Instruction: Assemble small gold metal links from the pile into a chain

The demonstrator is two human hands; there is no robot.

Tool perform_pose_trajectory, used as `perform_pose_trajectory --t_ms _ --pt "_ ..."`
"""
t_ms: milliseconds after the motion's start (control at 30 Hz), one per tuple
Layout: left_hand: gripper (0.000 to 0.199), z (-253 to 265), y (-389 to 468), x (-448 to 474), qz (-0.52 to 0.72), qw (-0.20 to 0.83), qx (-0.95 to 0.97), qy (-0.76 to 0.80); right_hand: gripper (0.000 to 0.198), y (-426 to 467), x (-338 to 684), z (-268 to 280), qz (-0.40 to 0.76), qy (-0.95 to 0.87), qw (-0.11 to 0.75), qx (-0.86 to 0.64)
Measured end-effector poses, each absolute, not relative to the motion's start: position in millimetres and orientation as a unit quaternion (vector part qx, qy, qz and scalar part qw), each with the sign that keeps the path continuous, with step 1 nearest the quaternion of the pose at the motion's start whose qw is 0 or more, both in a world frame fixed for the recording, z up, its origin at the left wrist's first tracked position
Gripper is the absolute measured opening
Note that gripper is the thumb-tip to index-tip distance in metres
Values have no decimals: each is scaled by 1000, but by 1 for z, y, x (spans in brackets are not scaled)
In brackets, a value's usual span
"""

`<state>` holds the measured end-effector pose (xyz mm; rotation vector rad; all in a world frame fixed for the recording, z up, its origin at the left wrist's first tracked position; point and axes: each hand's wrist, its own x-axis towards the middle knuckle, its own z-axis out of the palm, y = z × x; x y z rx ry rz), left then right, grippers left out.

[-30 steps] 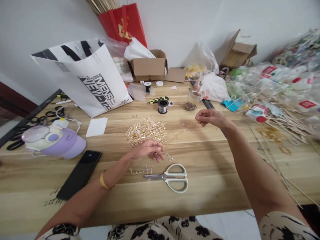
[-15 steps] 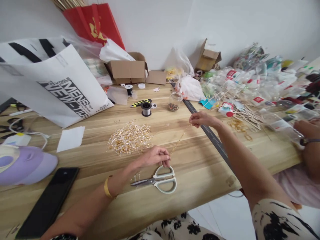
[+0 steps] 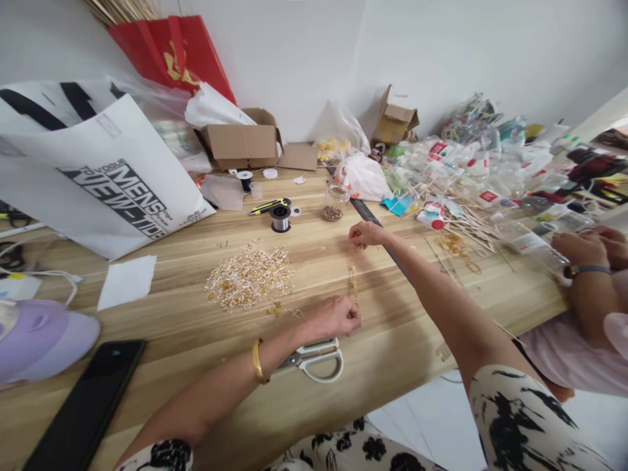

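Between my two hands runs a thin strand of gold beads [image 3: 353, 278], roughly upright in the view. My left hand [image 3: 338, 315] is closed around its lower end, above the white-handled scissors [image 3: 321, 363], whose blades are mostly behind my forearm. At the upper end my right hand [image 3: 364, 235] pinches the strand, near the dark strip across the table. A loose heap of gold and clear beads [image 3: 250, 275] lies left of the strand. Some small gold bits [image 3: 275, 308] rest between that heap and my left wrist.
Behind the heap stand a wire spool [image 3: 280, 219], a yellow cutter [image 3: 269, 206] and a jar of small beads [image 3: 334, 204]. Plastic bottles and sticks [image 3: 466, 222] crowd the right. Another person's hands [image 3: 583, 248] are at far right. A phone [image 3: 86, 405] and a purple cap [image 3: 44, 340] lie left.
My left hand has moved right and slightly down, its fingers now closed like a fist. My right hand has shifted left, so the bead strand hangs more upright. The view has turned slightly right.
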<state>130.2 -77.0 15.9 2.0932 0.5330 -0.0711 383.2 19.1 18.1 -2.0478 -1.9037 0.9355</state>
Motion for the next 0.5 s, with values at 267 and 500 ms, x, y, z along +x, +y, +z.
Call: perform_pose_trajectory --t_ms 267,500 --pt "27 4 -85 139 -29 312 928 199 8 30 372 -1 251 -661 44 -706" --pt "32 6 -89 141 -29 275 946 170 17 21 361 8 169 -678 19 -715"
